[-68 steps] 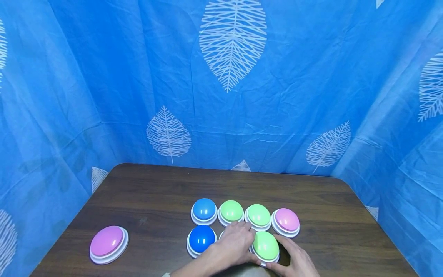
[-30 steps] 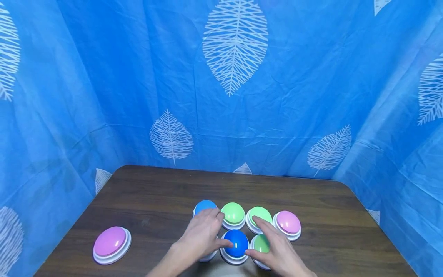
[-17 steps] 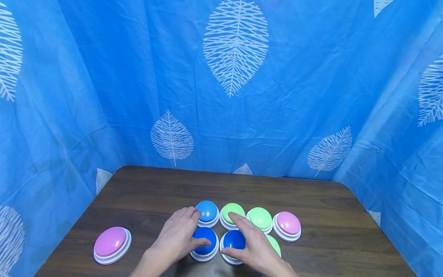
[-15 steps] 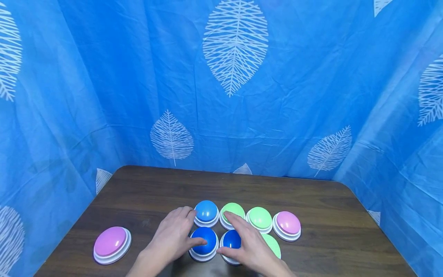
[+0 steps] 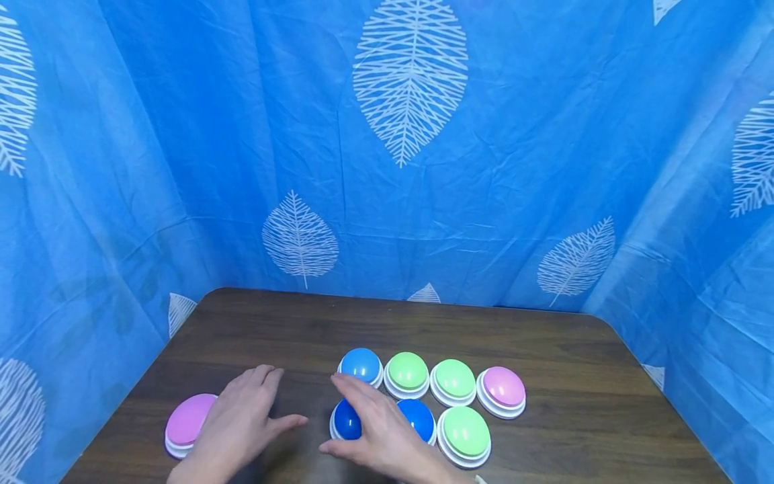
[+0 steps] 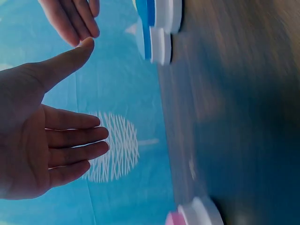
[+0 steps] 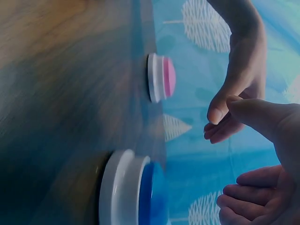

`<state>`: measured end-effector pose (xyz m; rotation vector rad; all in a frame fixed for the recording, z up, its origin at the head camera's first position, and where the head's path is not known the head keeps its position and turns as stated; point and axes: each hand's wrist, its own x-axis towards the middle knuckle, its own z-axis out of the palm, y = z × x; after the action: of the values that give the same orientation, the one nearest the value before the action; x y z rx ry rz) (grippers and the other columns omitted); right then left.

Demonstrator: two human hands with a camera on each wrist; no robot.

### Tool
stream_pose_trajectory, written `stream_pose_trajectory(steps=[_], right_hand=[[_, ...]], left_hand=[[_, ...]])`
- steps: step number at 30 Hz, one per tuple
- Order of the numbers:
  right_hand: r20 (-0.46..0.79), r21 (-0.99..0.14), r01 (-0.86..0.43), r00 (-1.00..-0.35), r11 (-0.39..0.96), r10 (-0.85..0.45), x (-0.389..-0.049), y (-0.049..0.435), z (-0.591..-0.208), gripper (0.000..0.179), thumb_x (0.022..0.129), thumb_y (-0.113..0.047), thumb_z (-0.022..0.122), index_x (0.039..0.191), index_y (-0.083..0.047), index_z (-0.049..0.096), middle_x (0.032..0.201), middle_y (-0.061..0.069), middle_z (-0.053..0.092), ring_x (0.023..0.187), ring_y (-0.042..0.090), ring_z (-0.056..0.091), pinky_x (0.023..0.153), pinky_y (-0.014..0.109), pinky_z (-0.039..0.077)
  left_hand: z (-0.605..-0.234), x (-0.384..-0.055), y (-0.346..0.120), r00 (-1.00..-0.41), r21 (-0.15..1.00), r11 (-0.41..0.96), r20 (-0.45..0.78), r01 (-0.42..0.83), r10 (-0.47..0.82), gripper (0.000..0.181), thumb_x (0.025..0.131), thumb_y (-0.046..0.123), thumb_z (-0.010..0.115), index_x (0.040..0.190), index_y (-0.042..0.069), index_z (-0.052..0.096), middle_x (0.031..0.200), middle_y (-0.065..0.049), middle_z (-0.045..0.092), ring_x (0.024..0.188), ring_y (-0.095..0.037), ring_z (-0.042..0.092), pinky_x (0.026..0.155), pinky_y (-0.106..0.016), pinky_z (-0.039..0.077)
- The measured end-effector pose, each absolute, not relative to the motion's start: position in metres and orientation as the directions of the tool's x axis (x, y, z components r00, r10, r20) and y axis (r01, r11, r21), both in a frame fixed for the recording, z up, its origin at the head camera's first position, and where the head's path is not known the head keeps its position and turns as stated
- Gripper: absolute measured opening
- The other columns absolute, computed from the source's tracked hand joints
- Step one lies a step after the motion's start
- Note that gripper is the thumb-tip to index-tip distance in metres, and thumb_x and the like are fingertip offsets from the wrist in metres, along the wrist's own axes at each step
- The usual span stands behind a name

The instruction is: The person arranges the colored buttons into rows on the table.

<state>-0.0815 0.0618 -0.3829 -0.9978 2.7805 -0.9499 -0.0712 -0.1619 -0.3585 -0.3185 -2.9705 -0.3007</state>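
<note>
My left hand (image 5: 242, 417) is held above the table just right of a pink dome button (image 5: 189, 420) on a white base, hiding part of it. Its fingers are straight and its thumb is spread, with nothing held, as the left wrist view confirms on the palm (image 6: 23, 150). Over the near row, my right hand (image 5: 383, 430) hovers, thumb and fingers apart and holding nothing. It partly covers two dark blue buttons, the left one (image 5: 347, 422) and the right one (image 5: 418, 420). Right of it stands a green button (image 5: 467, 431).
Behind the near row runs a far row: a light blue button (image 5: 361, 364), two green buttons, the left one (image 5: 408, 370) and the right one (image 5: 455, 378), and a pink button (image 5: 504, 386). The brown wooden table (image 5: 290, 323) meets a blue leaf-print curtain (image 5: 514, 168).
Both hands have moved left, from the near green button past the dark blue ones. The left hand has come beside the left pink button. The near green button is uncovered; no button has visibly moved.
</note>
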Motion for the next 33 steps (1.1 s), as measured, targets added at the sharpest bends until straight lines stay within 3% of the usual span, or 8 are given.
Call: stream_pose_trajectory(steps=[6,11,19,25,33], right_hand=[[0.154,-0.552,-0.605,-0.750,0.573,-0.643,-0.081,0.036,-0.381,0.078,0.079,-0.058,0.062,0.142,-0.021,0.035,0.143,-0.004,0.039,0.127,0.016,0.041,0.092,0.040,0.044],[0.170,-0.504,-0.646,-0.725,0.573,-0.667,-0.080,0.014,-0.382,0.077,0.079,-0.056,0.063,0.141,-0.020,0.037,0.142,-0.006,0.040,0.126,0.012,0.041,0.093,0.034,0.044],[0.155,-0.447,-0.674,-0.705,0.587,-0.692,-0.079,-0.021,-0.385,0.076,0.079,-0.057,0.064,0.140,-0.020,0.039,0.140,-0.008,0.041,0.125,0.009,0.042,0.091,0.033,0.045],[0.157,-0.399,-0.695,-0.694,0.597,-0.703,-0.081,-0.045,-0.390,0.076,0.077,-0.059,0.064,0.138,-0.018,0.042,0.138,-0.007,0.043,0.124,0.006,0.041,0.091,0.027,0.043],[0.152,-0.366,-0.713,-0.680,0.598,-0.717,-0.085,-0.069,-0.404,0.076,0.075,-0.058,0.066,0.135,-0.016,0.045,0.134,-0.008,0.047,0.122,0.004,0.042,0.091,0.022,0.042]], left_hand=[[-0.360,-0.063,-0.191,-0.987,0.185,0.972,0.092,0.144,0.129,0.099,0.063,0.080,0.053,0.114,-0.005,0.058,0.108,-0.018,0.059,0.100,-0.037,0.056,0.082,-0.052,0.045],[-0.364,-0.055,-0.214,-0.997,0.195,0.978,0.048,0.076,0.068,0.094,0.065,0.072,0.063,0.112,-0.010,0.057,0.104,-0.021,0.059,0.092,-0.038,0.056,0.077,-0.053,0.046],[-0.379,-0.038,-0.248,-0.995,0.227,0.973,0.103,0.035,0.011,0.089,0.060,0.068,0.071,0.104,-0.008,0.057,0.088,-0.012,0.058,0.074,-0.026,0.056,0.065,-0.050,0.049],[-0.388,-0.037,-0.274,-0.999,0.238,0.970,-0.026,-0.045,-0.039,0.097,0.059,0.073,0.066,0.108,-0.010,0.055,0.087,-0.012,0.058,0.076,-0.029,0.057,0.063,-0.050,0.048],[-0.402,-0.040,-0.296,-0.970,0.215,0.969,-0.232,-0.119,-0.068,0.104,0.062,0.073,0.064,0.113,-0.016,0.050,0.093,-0.021,0.057,0.084,-0.038,0.058,0.067,-0.055,0.047]])
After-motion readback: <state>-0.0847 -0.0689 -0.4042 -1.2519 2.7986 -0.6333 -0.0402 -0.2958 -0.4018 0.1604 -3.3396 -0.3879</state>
